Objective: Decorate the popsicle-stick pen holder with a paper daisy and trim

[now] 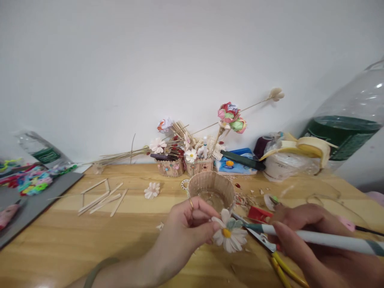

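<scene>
My left hand point(190, 232) pinches a white daisy-like artificial flower point(232, 242) by its petals, near the middle of the view. The flower has a yellow centre, and one or two upper petals are tinted grey-green. In my right hand point(318, 236) is a white marker pen point(327, 239) with a teal tip end, its nib at the tinted petals. Behind the flower stands a round basket of wooden sticks point(211, 186). Below the pen lie yellow-handled scissors point(277, 260), partly covered by my right hand.
Decorated pots point(169, 167) with craft flowers stand along the wall. Loose wooden sticks point(102, 198) and another white flower point(152, 190) lie left of the basket. A banana peel point(315, 146) drapes over a wrapped tub beside a large plastic bottle point(345, 116). A grey board point(36, 204) carries colourful pieces.
</scene>
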### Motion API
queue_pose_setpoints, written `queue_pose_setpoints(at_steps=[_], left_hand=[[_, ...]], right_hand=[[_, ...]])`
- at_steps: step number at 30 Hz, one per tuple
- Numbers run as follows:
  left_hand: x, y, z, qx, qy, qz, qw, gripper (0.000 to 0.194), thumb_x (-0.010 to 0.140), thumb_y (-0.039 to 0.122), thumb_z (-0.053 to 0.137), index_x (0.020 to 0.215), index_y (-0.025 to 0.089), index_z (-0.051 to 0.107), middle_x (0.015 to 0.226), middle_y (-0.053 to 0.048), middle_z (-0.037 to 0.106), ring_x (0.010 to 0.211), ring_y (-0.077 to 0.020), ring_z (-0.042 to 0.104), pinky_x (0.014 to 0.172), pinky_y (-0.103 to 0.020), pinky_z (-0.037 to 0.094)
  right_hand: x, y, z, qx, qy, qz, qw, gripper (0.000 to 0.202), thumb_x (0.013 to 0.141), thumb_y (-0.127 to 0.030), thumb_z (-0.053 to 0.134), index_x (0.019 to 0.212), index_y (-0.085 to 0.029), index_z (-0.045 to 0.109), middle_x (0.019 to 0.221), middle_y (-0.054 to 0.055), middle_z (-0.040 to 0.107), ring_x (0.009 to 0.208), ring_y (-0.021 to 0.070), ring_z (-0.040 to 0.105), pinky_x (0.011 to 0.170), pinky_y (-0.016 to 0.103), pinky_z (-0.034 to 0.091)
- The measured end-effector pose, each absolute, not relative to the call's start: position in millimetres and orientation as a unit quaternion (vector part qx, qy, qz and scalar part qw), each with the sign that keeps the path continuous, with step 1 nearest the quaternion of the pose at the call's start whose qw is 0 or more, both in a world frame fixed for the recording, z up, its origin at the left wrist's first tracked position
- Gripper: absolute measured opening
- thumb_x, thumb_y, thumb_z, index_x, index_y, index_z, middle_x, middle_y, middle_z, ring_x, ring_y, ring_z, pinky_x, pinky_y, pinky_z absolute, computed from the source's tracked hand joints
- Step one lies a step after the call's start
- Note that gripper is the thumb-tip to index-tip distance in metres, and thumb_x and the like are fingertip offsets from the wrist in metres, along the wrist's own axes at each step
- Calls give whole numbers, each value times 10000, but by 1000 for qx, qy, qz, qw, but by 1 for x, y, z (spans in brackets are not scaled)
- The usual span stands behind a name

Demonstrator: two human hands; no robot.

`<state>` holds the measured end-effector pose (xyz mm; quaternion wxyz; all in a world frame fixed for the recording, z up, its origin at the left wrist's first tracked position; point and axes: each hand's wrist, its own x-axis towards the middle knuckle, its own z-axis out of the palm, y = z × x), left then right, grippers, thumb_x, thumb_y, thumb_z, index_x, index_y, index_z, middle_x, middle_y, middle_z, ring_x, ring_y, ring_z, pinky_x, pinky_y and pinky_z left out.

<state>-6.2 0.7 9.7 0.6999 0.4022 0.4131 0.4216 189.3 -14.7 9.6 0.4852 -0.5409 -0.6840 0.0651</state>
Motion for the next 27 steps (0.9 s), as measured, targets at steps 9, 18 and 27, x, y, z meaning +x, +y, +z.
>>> queue_pose_setpoints(at_steps=[9,18,27], left_hand=[[-7,2,11,406,416,422,696,244,618,259,780,696,118,596,603,9,687,526,-49,577,509,-147,434],[-7,2,10,403,405,425,702,252,618,264,782,697,122,591,596,11,688,522,-52,589,507,-146,438],[-8,1,11,403,414,425,697,270,608,287,788,695,122,594,602,7,688,526,-53,579,507,-150,441]], right_hand=[[194,-13,14,-471,-734,37,488,153,825,-275,556,695,-264,477,538,-79,563,405,84,529,360,164,416],[190,-12,16,-482,-710,52,511,159,803,-268,568,665,-264,490,502,-79,544,370,83,494,333,173,389],[190,-12,21,-467,-718,51,513,153,807,-257,555,676,-265,478,513,-85,547,375,78,495,344,172,381]])
